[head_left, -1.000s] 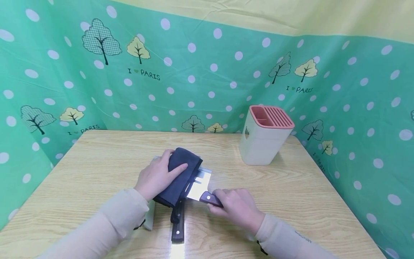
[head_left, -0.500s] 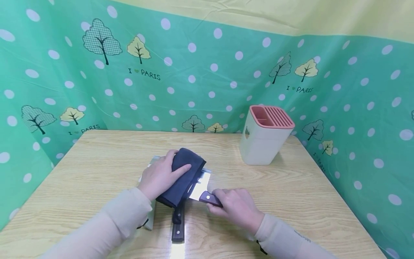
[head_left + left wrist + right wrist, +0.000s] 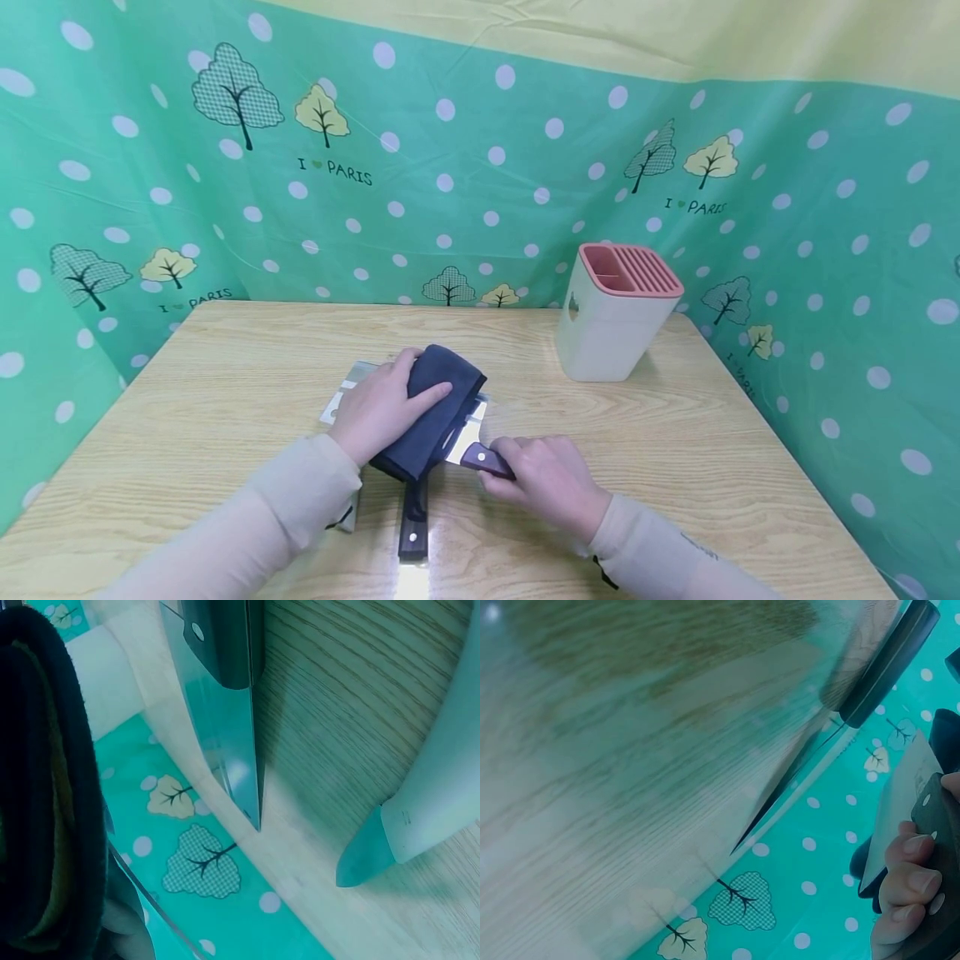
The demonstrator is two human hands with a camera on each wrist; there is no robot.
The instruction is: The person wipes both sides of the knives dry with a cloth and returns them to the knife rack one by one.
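A folded dark navy cloth (image 3: 442, 408) is held in my left hand (image 3: 378, 412), with the thumb laid across its upper face. It covers much of the cleaver's shiny blade (image 3: 467, 432). My right hand (image 3: 551, 479) grips the cleaver by its dark riveted handle (image 3: 486, 459); the right wrist view shows fingers (image 3: 911, 881) curled round that handle. Below the cloth lies a knife with a black handle (image 3: 413, 533), its pointed blade (image 3: 229, 757) plain in the left wrist view. Part of another flat shiny blade (image 3: 341, 404) shows beside my left hand, partly hidden by it.
A white knife holder (image 3: 615, 333) with a pink slotted top stands at the back right of the wooden table (image 3: 247, 358). A white piece with a teal tip (image 3: 367, 851) lies near the knife. Green dotted curtains (image 3: 450, 167) surround the table.
My left hand has slid the cloth rightward along the cleaver blade, covering more of it towards the handle. More of the blade at left shows. My right hand has stayed nearly still.
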